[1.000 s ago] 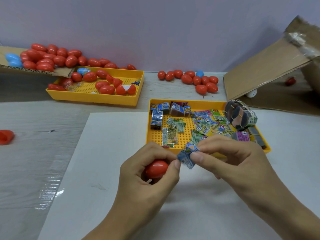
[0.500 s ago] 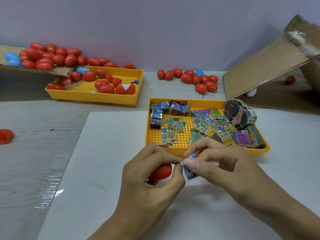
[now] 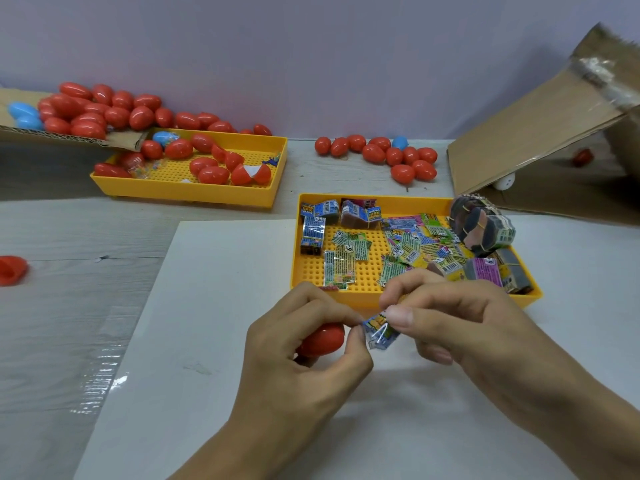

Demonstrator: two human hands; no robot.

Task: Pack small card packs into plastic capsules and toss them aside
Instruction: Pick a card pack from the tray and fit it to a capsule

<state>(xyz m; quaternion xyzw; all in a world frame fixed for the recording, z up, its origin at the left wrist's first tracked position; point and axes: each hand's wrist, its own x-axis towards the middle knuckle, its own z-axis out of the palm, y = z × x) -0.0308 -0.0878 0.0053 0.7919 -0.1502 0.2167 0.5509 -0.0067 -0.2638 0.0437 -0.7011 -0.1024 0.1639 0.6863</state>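
My left hand (image 3: 304, 355) curls round a red plastic capsule (image 3: 323, 339), and its thumb and forefinger also touch the left edge of a small blue card pack (image 3: 379, 332). My right hand (image 3: 460, 327) pinches that pack between thumb and forefinger, just in front of the near yellow tray (image 3: 346, 297). That tray holds several loose card packs (image 3: 412, 244) and a rubber-banded bundle (image 3: 483, 228) at its right end.
A second yellow tray (image 3: 194, 194) at the back left holds red capsules and halves. More red and blue capsules lie on a cardboard flap (image 3: 69, 138) and in a pile (image 3: 388, 155) by the wall. A cardboard box flap (image 3: 540, 133) leans at the right. One red half (image 3: 12, 270) lies far left.
Both hands have drawn closer together and a little toward me. My left thumb and forefinger now meet the card pack that my right hand holds; the capsule stays in my left hand.
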